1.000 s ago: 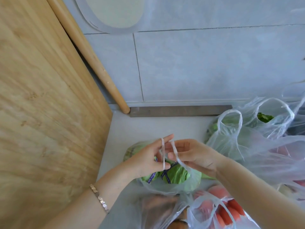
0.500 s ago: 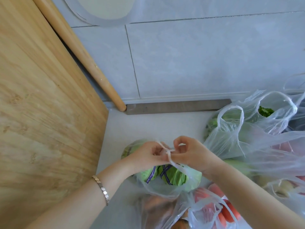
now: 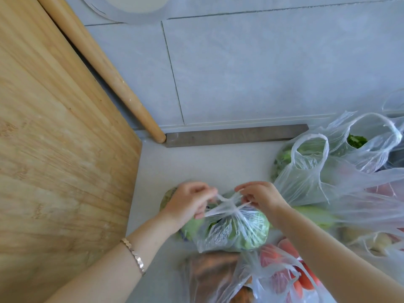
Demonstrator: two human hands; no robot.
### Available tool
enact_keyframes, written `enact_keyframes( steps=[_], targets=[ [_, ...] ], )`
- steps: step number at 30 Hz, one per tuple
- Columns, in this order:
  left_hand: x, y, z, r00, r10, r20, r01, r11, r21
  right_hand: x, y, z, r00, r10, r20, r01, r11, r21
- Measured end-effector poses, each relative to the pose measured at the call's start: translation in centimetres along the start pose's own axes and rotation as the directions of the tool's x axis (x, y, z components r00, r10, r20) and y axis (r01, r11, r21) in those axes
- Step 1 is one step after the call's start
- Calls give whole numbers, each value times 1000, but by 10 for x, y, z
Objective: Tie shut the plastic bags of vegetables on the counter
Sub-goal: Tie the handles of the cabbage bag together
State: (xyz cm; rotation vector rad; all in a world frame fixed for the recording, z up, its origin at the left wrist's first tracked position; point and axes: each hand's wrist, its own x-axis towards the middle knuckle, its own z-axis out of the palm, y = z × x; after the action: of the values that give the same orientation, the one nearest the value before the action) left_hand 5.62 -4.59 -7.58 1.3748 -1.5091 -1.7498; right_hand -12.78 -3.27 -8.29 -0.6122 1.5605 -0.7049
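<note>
The clear bag of cabbage point(image 3: 237, 229) sits on the pale counter point(image 3: 196, 162), just beside the wooden board point(image 3: 54, 149). Both hands work right above it. The left hand point(image 3: 188, 202), nearer the board, has its fingers curled tight around one handle strip. The right hand point(image 3: 260, 197), on the side away from the board, pinches the other strip, and the two strips cross in a knot point(image 3: 228, 201) between them. Farther from the board lie two more bags, both untied: a bag of greens point(image 3: 306, 178) and a bag of carrots point(image 3: 284, 274).
</note>
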Motion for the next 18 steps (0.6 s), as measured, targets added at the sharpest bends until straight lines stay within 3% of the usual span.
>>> enact_keyframes(
  steps=[1,2,4,6,8,10,11,14,18],
  targets=[
    [3,8,2,999,-22,35,11,957,291,3,-7,2,999,23,29,-24,999,24],
    [6,13,1,997,-41,60,3,850,527,8,-13,3,997,52,57,-52,999,10],
    [9,22,1,993,-24,120,-71,680,730,16,-24,0,984,132,122,-110,978,-177],
    [7,29,-1,984,10,178,-145,625,767,23,-33,-5,954,221,204,-107,883,-457],
    [5,30,-5,981,27,194,-168,628,760,25,-41,-3,937,234,259,21,703,-711],
    [5,24,-10,981,67,180,-178,670,720,28,-47,9,946,117,302,192,549,-814],
    [5,20,-11,978,102,181,-201,680,705,31,-48,14,948,40,316,248,529,-811],
    [4,1,-6,965,154,212,-260,670,695,53,-36,18,964,-94,249,253,616,-746],
    [2,-30,-8,982,133,135,-189,731,656,75,-19,10,986,-132,103,167,748,-642]
  ],
)
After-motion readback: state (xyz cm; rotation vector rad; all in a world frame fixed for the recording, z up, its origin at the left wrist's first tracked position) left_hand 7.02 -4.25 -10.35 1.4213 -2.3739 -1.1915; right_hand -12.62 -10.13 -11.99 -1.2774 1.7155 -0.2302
